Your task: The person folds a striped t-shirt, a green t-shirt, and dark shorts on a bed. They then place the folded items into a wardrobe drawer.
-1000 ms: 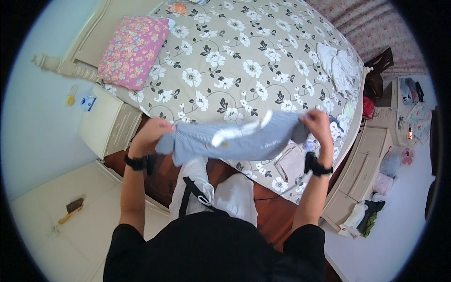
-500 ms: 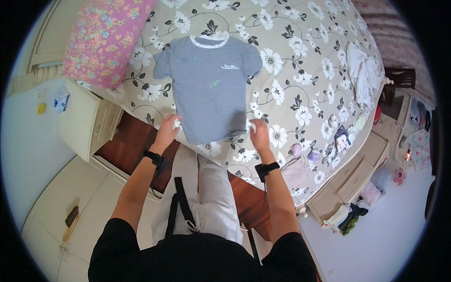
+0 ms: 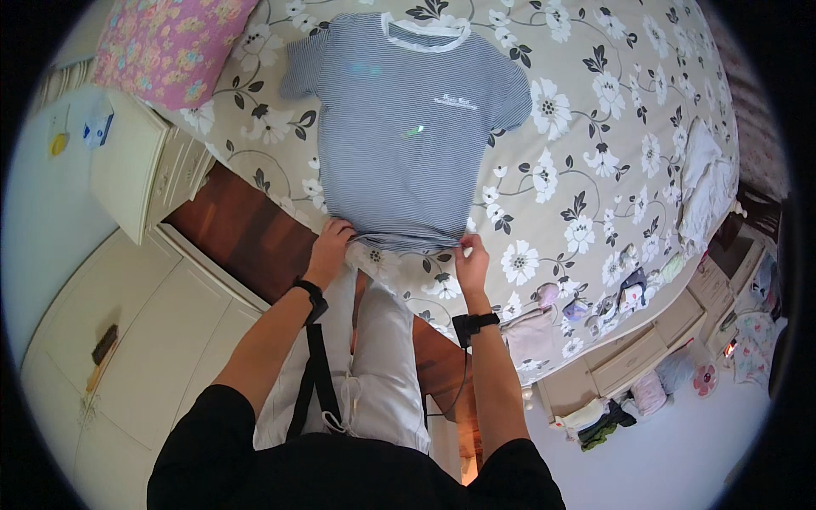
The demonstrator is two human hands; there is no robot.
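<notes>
Floral-sheeted bed point(image 3: 629, 183) fills the space before me; on it, near my edge, the striped T-shirt point(image 3: 395, 157) lies spread out, white collar point(image 3: 427, 36) pointing away. My left hand point(image 3: 330, 251) has fingers clamped on its left hem corner, my right hand point(image 3: 473, 262) pinches the right, fingertips together.

And you've got two hands point(image 3: 330, 252) point(image 3: 473, 265), two black wristbands point(image 3: 314, 301) point(image 3: 473, 328), one striped T-shirt point(image 3: 399, 166), one pink pillow point(image 3: 174, 47), one bed point(image 3: 586, 187), one nightstand point(image 3: 132, 166) and one brush point(image 3: 104, 347) in view!
</notes>
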